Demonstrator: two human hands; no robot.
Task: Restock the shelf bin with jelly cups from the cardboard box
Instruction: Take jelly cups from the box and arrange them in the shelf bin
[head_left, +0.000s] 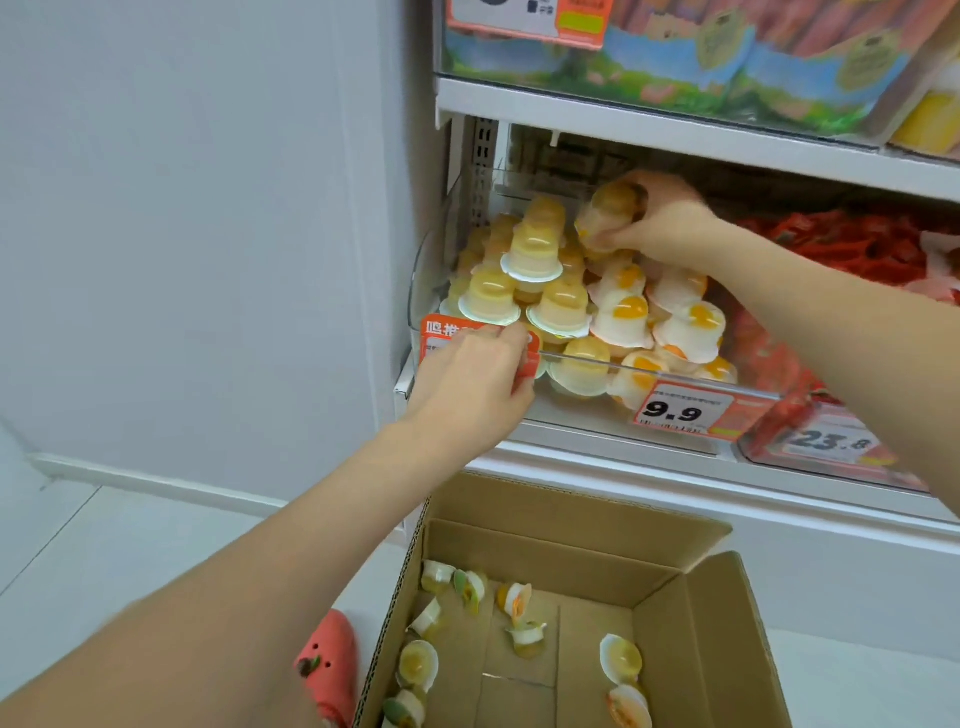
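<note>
A clear shelf bin (675, 371) holds a heap of jelly cups (535, 254), pale yellow ones at the left and white ones with orange centres at the right. My right hand (670, 218) grips one jelly cup (608, 213) above the top of the heap, deep in the bin. My left hand (467, 384) is curled over the bin's front left rim, its fingers on the orange price tag (441, 332). Below stands the open cardboard box (691, 649) with several loose jelly cups (621, 657) scattered on its bottom.
A second clear bin (831, 447) of red packets sits right of the jelly bin, tagged 23.8. The upper shelf (675, 130) overhangs the bin closely. A white wall is at the left. A pink clog (327, 660) stands beside the box on the pale floor.
</note>
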